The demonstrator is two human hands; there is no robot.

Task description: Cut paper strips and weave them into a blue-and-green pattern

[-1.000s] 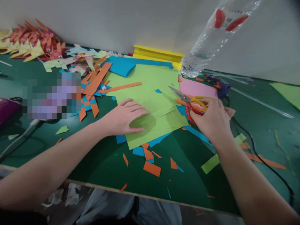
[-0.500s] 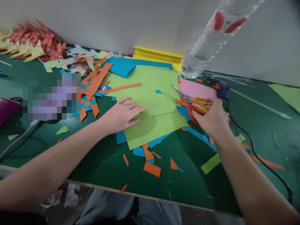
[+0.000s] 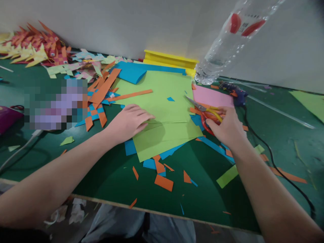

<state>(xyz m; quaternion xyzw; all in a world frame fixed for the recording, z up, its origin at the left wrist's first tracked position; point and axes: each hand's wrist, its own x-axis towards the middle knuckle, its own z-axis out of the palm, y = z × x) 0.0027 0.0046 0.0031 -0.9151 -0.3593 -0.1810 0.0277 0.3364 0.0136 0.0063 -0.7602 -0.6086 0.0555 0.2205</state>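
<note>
My left hand (image 3: pixel 130 123) rests at the left edge of the light green paper (image 3: pixel 169 111), fingers drawn together with the thumb. A sheet's edge lies at its fingertips, though the exact grip is partly hidden. Through the red and yellow handles, my right hand (image 3: pixel 226 126) holds a pair of scissors (image 3: pixel 199 107). Their blades look closed and point up and left over the right side of the green paper. A small blue paper scrap (image 3: pixel 170 99) lies on that paper. Beneath the green stack, blue paper (image 3: pixel 130 147) sticks out.
Woven orange and blue paper strips (image 3: pixel 95 113) lie left of the stack. A clear plastic bottle (image 3: pixel 227 44) stands at the back right, near a dark glue gun (image 3: pixel 236 94) with a black cord. Orange scraps (image 3: pixel 164 182) are scattered near the front edge. Pink paper (image 3: pixel 214 96) lies at right.
My left fingers have drawn closer together and shifted slightly left. The upper green sheet's near edge has moved a little left. The scissors have tilted and lowered slightly, and their blades look more closed.
</note>
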